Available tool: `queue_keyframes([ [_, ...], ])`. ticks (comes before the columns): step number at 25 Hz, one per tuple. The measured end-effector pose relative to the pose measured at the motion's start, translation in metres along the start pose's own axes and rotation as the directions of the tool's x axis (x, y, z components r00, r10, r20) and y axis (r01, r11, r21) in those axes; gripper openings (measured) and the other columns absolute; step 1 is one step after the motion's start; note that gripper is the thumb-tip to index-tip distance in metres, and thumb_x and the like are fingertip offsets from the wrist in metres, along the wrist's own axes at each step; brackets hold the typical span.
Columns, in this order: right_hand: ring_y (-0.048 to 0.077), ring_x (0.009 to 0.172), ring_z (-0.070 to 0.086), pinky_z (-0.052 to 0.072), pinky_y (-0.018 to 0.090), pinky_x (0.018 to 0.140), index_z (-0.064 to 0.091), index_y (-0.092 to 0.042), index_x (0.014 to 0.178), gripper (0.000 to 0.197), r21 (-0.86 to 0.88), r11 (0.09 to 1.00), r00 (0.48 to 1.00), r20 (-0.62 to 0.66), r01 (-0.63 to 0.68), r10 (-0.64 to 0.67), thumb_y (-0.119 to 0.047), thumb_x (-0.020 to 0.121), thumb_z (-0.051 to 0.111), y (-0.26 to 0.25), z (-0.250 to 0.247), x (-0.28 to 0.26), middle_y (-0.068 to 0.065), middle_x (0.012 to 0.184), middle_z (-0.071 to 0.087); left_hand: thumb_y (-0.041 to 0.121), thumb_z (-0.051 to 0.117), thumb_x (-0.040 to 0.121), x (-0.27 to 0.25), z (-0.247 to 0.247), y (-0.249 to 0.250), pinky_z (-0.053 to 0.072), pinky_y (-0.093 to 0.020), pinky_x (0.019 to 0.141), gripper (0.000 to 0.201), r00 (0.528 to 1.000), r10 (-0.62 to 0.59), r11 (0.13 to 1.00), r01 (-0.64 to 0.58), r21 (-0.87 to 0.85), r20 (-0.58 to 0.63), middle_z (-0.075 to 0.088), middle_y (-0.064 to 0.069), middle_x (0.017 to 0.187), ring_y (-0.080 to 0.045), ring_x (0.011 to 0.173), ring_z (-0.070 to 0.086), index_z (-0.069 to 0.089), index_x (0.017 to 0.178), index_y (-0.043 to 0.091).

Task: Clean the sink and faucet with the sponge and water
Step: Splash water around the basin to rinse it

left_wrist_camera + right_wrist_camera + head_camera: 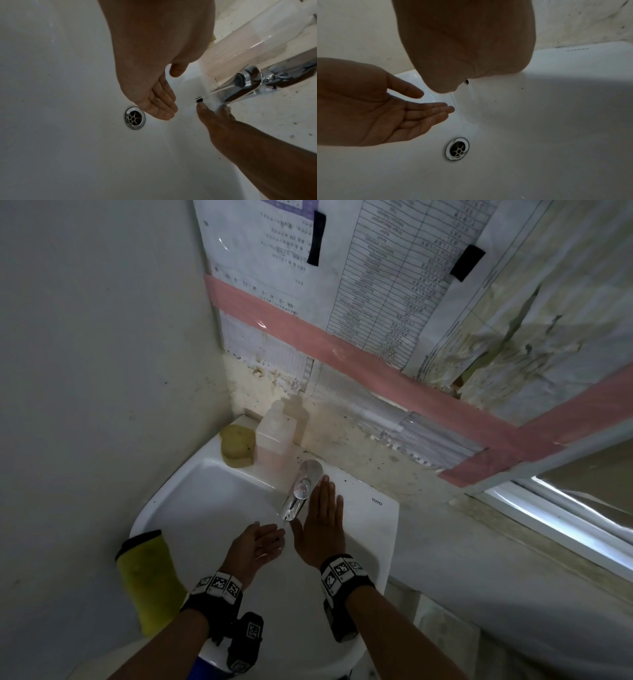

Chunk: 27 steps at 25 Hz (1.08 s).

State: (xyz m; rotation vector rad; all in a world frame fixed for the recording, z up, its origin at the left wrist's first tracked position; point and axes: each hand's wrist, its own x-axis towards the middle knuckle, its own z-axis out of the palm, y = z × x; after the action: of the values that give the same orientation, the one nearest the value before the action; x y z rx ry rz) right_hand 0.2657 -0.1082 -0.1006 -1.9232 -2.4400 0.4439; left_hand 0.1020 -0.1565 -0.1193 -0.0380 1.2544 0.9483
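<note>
the left hand [255,547] is cupped palm-up with relaxed fingers beside a thin water stream [456,106] from the chrome faucet [301,489], the right hand [320,525] flat and empty alongside its spout, over the white sink [191,508], the yellow sponge [237,445] lying on the back ledge by a soap bottle [275,433].

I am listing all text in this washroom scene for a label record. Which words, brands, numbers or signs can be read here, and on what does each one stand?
"TOTO": on the rim of the white ceramic sink, right of the chrome faucet.
Printed paper sheets taped to the wall: tables and lines of text, too small and blurred to read.
Black-and-white square marker tags on the wristbands: patterns only, no words.
</note>
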Motion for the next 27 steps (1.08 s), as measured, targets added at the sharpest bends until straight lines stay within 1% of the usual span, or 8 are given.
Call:
queue_keyframes([
  [5,0.033,0.155,-0.018,0.0,0.051,0.124,-0.002,-0.007,0.162,0.088,-0.121,0.967,0.975,0.05,0.222,-0.218,-0.057,0.099,0.035,0.011,0.003,-0.028,0.014,0.168,-0.017,0.034,0.041,0.108,0.005,0.007,-0.003,0.047,-0.051,0.109,0.043,1.0,0.013,0.999,-0.013,0.045,-0.002,0.074,-0.019,0.115,-0.035,0.113,0.066,0.064,0.122,0.0],
  [11,0.037,0.155,0.012,0.02,0.056,0.124,0.044,-0.009,0.15,0.061,-0.127,0.944,0.95,-0.043,0.303,-0.31,-0.042,0.099,0.048,-0.001,0.008,-0.042,0.013,0.165,0.026,0.032,0.041,0.109,0.002,0.011,0.001,0.053,-0.049,0.098,0.041,0.999,0.039,0.997,-0.038,0.072,-0.017,0.072,-0.021,0.116,-0.034,0.107,0.067,0.064,0.118,-0.001],
  [15,0.023,0.106,0.06,0.053,0.041,0.09,0.066,-0.017,0.103,0.027,0.275,0.944,0.979,-0.145,0.181,-0.146,-0.032,0.1,0.043,-0.02,0.014,-0.043,0.003,0.113,0.065,0.031,0.042,0.108,0.0,0.002,0.005,0.056,-0.04,0.079,0.041,0.997,0.052,0.997,-0.049,0.055,-0.053,0.072,-0.021,0.116,-0.03,0.1,0.068,0.064,0.12,-0.001],
  [16,0.023,0.096,0.063,0.054,0.043,0.084,0.065,-0.015,0.098,0.032,0.533,0.845,0.999,-0.024,0.035,-0.026,-0.034,0.1,0.04,-0.025,0.012,-0.038,0.004,0.103,0.067,0.032,0.041,0.108,0.0,0.0,0.006,0.055,-0.039,0.078,0.041,0.997,0.054,0.997,-0.051,0.057,-0.06,0.072,-0.02,0.117,-0.03,0.1,0.068,0.064,0.12,0.0],
  [18,0.027,0.084,0.07,0.059,0.044,0.078,0.066,-0.005,0.096,0.033,0.906,0.238,0.936,0.332,-0.351,0.118,-0.029,0.101,0.043,-0.034,0.006,-0.022,0.012,0.094,0.073,0.032,0.04,0.108,-0.002,-0.004,0.007,0.054,-0.037,0.079,0.041,0.996,0.061,0.997,-0.057,0.057,-0.072,0.072,-0.017,0.116,-0.028,0.099,0.068,0.065,0.119,0.002],
  [20,0.024,0.079,0.072,0.06,0.036,0.074,0.066,0.001,0.098,0.024,0.817,-0.262,0.826,0.553,-0.513,0.107,-0.017,0.104,0.051,-0.043,0.002,-0.008,0.019,0.096,0.072,0.032,0.04,0.108,-0.005,-0.007,0.01,0.054,-0.039,0.083,0.041,0.995,0.084,0.995,-0.081,0.052,-0.061,0.072,-0.016,0.114,-0.028,0.1,0.068,0.066,0.118,0.002],
  [23,0.029,0.091,0.075,0.062,0.036,0.076,0.064,0.005,0.108,0.019,0.596,-0.629,0.754,0.657,-0.499,0.025,-0.009,0.103,0.052,-0.054,0.0,0.008,0.022,0.105,0.073,0.032,0.04,0.108,-0.008,-0.015,0.015,0.051,-0.042,0.094,0.042,0.994,0.091,0.995,-0.089,0.044,-0.059,0.071,-0.016,0.117,-0.03,0.108,0.066,0.065,0.12,0.002],
  [27,0.04,0.086,0.075,0.063,0.05,0.074,0.06,0.009,0.119,0.027,0.291,-0.887,0.713,0.699,-0.36,-0.06,-0.01,0.105,0.047,-0.055,-0.006,0.02,0.029,0.109,0.071,0.036,0.039,0.108,-0.012,-0.026,0.019,0.052,-0.04,0.09,0.044,0.996,0.075,0.997,-0.073,0.034,-0.054,0.071,-0.015,0.122,-0.03,0.115,0.064,0.063,0.125,0.003],
])
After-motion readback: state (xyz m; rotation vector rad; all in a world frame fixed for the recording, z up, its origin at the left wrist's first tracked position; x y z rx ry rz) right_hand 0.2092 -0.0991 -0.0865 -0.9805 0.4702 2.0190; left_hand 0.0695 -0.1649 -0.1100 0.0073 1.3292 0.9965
